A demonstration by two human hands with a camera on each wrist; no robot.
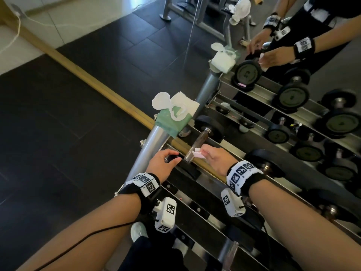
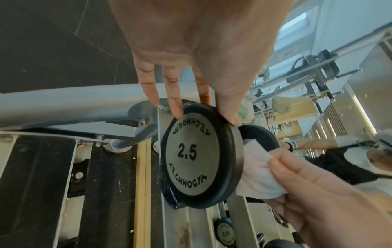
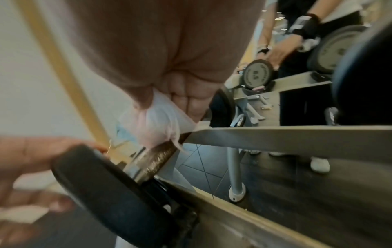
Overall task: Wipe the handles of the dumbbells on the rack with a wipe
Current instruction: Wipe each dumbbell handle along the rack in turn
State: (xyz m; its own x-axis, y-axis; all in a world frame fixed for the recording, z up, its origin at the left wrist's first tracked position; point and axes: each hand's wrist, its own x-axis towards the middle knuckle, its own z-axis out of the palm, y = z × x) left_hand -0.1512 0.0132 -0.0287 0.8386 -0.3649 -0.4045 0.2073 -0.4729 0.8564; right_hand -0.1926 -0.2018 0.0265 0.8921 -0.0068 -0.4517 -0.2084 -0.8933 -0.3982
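At the near left end of the rack's top shelf, seen from the head view, a small dumbbell lies with its handle running from about 7 o'clock to 1 o'clock. The left hand grips the near weight plate, fingers curled over its rim. The right hand pinches a white wipe against the lower part of the handle, just at 3 o'clock from the left hand. A green pack of wipes with its lid flipped open sits on top of the rack's post at 12 o'clock from the hands. More dumbbells sit along the shelf toward 3 o'clock, and a mirror behind the rack doubles the scene.

From the left wrist view, the left hand's fingers and thumb hold the black rim of the plate, marked 2.5, from 12 o'clock. At 4 o'clock the right hand pinches the wipe, which is tucked behind the plate.

From the right wrist view, blurred, the right hand pinches the wipe between thumb and fingers, the wipe touching the knurled handle. At 8 o'clock the left hand grips the plate.
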